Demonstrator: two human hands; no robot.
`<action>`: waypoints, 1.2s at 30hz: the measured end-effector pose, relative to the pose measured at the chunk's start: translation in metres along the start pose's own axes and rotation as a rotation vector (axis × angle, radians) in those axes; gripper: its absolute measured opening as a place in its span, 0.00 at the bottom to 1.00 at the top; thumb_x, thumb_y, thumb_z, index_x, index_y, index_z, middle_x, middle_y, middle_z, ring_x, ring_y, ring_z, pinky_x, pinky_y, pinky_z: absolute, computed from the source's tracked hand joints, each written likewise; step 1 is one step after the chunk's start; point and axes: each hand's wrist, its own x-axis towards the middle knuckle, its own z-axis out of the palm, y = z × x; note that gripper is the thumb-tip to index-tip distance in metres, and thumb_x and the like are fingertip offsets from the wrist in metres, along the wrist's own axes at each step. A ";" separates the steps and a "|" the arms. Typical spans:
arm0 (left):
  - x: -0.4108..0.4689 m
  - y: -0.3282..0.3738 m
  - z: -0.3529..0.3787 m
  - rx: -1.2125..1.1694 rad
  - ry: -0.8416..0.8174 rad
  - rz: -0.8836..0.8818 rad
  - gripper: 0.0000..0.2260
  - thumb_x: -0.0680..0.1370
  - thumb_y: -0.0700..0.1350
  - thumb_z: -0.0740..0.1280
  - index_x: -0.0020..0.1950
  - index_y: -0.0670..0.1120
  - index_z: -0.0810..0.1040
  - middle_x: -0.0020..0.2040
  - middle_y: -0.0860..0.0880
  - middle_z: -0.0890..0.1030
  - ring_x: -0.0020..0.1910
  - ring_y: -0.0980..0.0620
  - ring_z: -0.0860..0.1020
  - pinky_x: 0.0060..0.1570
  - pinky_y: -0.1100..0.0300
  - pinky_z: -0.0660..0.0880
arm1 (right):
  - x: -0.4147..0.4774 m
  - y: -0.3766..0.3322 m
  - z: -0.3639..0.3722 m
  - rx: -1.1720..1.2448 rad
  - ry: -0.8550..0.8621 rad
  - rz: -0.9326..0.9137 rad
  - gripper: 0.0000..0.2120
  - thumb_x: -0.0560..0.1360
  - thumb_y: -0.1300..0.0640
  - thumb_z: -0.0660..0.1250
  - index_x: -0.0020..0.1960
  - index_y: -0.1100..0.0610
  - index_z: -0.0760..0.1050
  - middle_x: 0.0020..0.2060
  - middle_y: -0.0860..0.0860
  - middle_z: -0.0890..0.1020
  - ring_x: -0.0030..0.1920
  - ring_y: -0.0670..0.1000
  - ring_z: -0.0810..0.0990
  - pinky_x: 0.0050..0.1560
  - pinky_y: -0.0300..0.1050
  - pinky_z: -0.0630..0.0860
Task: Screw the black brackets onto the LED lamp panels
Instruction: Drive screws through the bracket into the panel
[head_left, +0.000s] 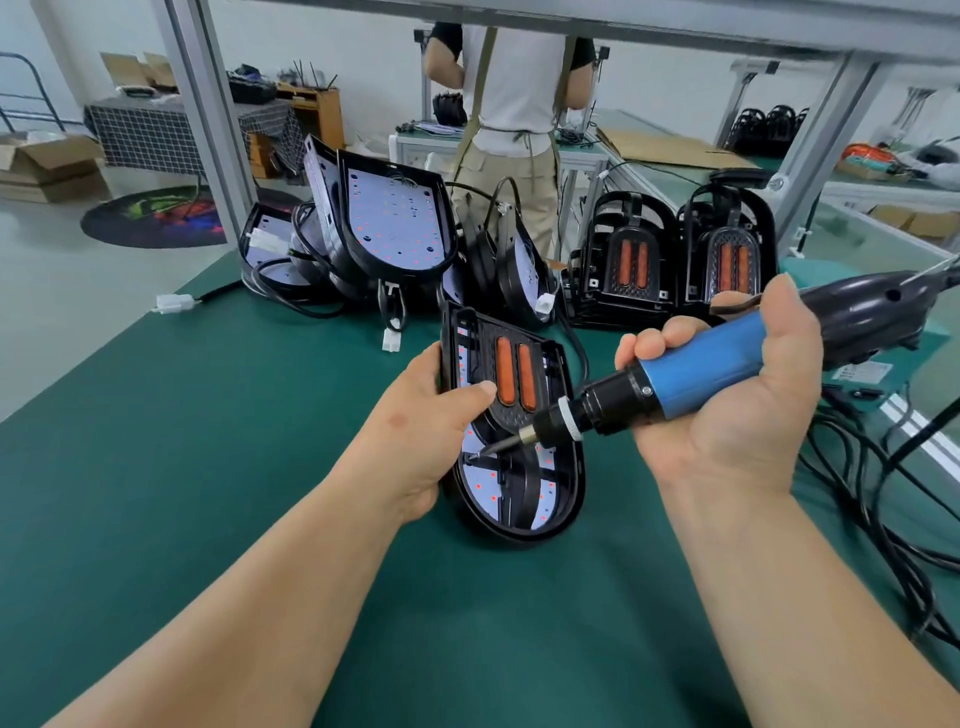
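Midway, I judge: left hand (415, 431) grips a black-rimmed white LED lamp panel (485, 488), right hand (727, 415) clasps a blue electric screwdriver (701, 374) against its black plastic bracket (543, 379); bare panels (395, 223) wait upper centre.

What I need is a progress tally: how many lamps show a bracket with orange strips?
3. The left hand holds one lamp; a second and a third stand at the back right of the table. More may hide behind them.

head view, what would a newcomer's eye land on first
The blue electric screwdriver stands out, gripped in the right hand at centre right, its bit tip on the LED lamp panel. The left hand holds that panel, with its black bracket and orange strips, at centre. Behind it more panels pile up.
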 end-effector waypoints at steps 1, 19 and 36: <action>0.000 0.000 0.001 0.000 0.002 0.006 0.12 0.81 0.36 0.62 0.57 0.50 0.80 0.51 0.45 0.86 0.51 0.44 0.84 0.57 0.42 0.79 | 0.000 -0.001 0.001 -0.007 -0.010 -0.002 0.13 0.76 0.46 0.65 0.38 0.54 0.73 0.26 0.51 0.73 0.27 0.53 0.73 0.40 0.45 0.78; 0.013 0.000 -0.001 -0.301 -0.075 -0.203 0.14 0.79 0.29 0.61 0.63 0.34 0.76 0.46 0.38 0.84 0.38 0.43 0.84 0.41 0.47 0.84 | 0.017 0.018 0.065 -0.453 -0.291 0.030 0.12 0.72 0.53 0.71 0.35 0.55 0.71 0.25 0.55 0.71 0.24 0.54 0.72 0.33 0.49 0.75; 0.015 -0.003 -0.004 -0.356 -0.052 -0.264 0.12 0.77 0.28 0.61 0.56 0.37 0.78 0.37 0.40 0.83 0.32 0.44 0.83 0.33 0.50 0.82 | 0.038 0.035 0.076 -0.546 -0.202 0.083 0.14 0.75 0.54 0.73 0.48 0.59 0.68 0.29 0.56 0.70 0.25 0.54 0.70 0.31 0.48 0.77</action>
